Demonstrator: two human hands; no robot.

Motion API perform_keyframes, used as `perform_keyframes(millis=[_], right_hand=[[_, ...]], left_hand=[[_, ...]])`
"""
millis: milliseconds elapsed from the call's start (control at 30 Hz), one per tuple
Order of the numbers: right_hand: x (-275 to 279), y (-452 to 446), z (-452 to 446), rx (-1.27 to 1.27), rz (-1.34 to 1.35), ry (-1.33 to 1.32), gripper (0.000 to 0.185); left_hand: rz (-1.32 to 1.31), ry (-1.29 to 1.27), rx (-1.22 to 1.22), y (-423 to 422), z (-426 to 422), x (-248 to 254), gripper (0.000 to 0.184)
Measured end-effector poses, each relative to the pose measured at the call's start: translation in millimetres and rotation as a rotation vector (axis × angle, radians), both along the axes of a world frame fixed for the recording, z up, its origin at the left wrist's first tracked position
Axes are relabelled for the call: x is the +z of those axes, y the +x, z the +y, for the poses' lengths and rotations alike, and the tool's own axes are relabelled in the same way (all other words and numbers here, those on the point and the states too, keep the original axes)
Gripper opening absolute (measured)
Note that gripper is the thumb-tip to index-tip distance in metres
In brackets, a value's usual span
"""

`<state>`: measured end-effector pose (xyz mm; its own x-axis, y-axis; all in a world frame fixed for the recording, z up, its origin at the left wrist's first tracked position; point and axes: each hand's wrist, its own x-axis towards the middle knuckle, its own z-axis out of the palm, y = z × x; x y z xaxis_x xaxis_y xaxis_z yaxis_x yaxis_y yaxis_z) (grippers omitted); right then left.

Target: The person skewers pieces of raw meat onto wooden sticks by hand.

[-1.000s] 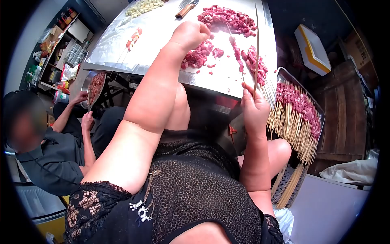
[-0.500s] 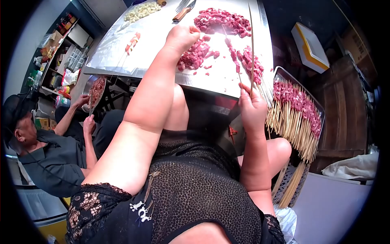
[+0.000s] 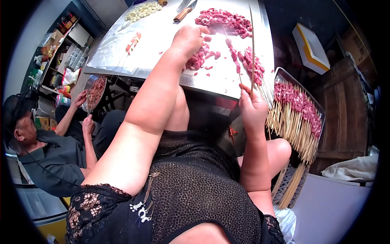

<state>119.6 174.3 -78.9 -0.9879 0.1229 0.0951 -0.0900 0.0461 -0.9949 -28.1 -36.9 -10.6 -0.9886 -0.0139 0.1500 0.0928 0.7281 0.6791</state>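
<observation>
At the edge of the white-topped table, my right hand (image 3: 254, 106) is closed around the lower ends of skewers. A meat-threaded skewer (image 3: 233, 55) leans up from it, and a bare bamboo skewer (image 3: 252, 42) rises beside that one. My left hand (image 3: 189, 38) reaches over the table with its index finger stretched out beside a small heap of raw meat pieces (image 3: 196, 61); its other fingers are partly hidden. A larger heap of meat (image 3: 223, 20) lies farther back. Finished meat skewers (image 3: 252, 67) rest right of the threaded one.
A metal tray (image 3: 321, 112) of many meat skewers stands right of the table. A knife (image 3: 185, 12), pale chunks (image 3: 142, 11) and one other skewer (image 3: 133, 42) lie on the table (image 3: 162, 20). At left, a co-worker (image 3: 53, 150) handles meat in a pan (image 3: 106, 85).
My left hand has moved slightly right and up over the small meat heap, and its index finger has stretched out from a closed pinch. My right hand keeps its hold on the skewers.
</observation>
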Motion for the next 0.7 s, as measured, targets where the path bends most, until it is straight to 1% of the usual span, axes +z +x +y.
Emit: perform_keyframes(millis=[67, 100, 133, 200, 233, 300, 333, 400, 433, 467, 500, 533, 567, 600, 667, 700], right_hand=[[2, 0, -1, -0.003, 0.005, 0.019, 0.023], [5, 0, -2, -0.005, -0.002, -0.031, 0.023], [6, 0, -2, -0.008, -0.009, -0.081, 0.023], [4, 0, -2, -0.008, 0.000, -0.091, 0.023], [3, 0, -1, -0.009, 0.012, -0.103, 0.023], [0, 0, -1, -0.019, 0.019, -0.057, 0.022], [-1, -1, 0, -0.029, 0.027, -0.011, 0.022], [1, 0, 0, -0.028, 0.027, -0.015, 0.022], [1, 1, 0, -0.023, 0.026, -0.017, 0.022], [1, 1, 0, -0.022, 0.026, -0.016, 0.022], [0, 1, 0, -0.025, 0.025, -0.010, 0.022], [0, 0, 0, -0.027, 0.026, -0.005, 0.022], [0, 0, -1, -0.025, 0.026, -0.005, 0.022], [0, -1, -1, -0.027, 0.018, -0.019, 0.022], [1, -2, -1, -0.030, 0.007, -0.033, 0.022], [1, -3, -1, -0.022, 0.016, -0.041, 0.022]], left_hand=[[0.067, -0.262, -0.205, 2, 8, 5, 0.020], [-0.054, -0.498, -0.183, 5, 15, 6, 0.016], [-0.036, -0.540, -0.190, 7, 15, -3, 0.015], [-0.007, -0.591, -0.202, 0, 12, -15, 0.017], [-0.008, -0.591, -0.203, 1, 12, -13, 0.017], [-0.048, -0.458, -0.202, 2, 11, -3, 0.017], [-0.115, -0.263, -0.193, -7, 4, -4, 0.019], [-0.129, 0.344, -0.062, -20, -6, -14, 0.015], [-0.137, 0.558, -0.085, -10, -5, -4, 0.019], [-0.136, 0.559, -0.084, -14, -7, -10, 0.019], [-0.088, 0.498, -0.127, -22, -9, -20, 0.020], [-0.038, 0.435, -0.168, -20, -8, -18, 0.023], [-0.058, 0.316, -0.086, -16, -3, -19, 0.024], [-0.055, 0.316, -0.085, -15, 1, -17, 0.024], [0.120, -0.123, -0.145, -9, 13, -12, 0.022], [0.029, -0.259, -0.149, -6, 20, -10, 0.020]])
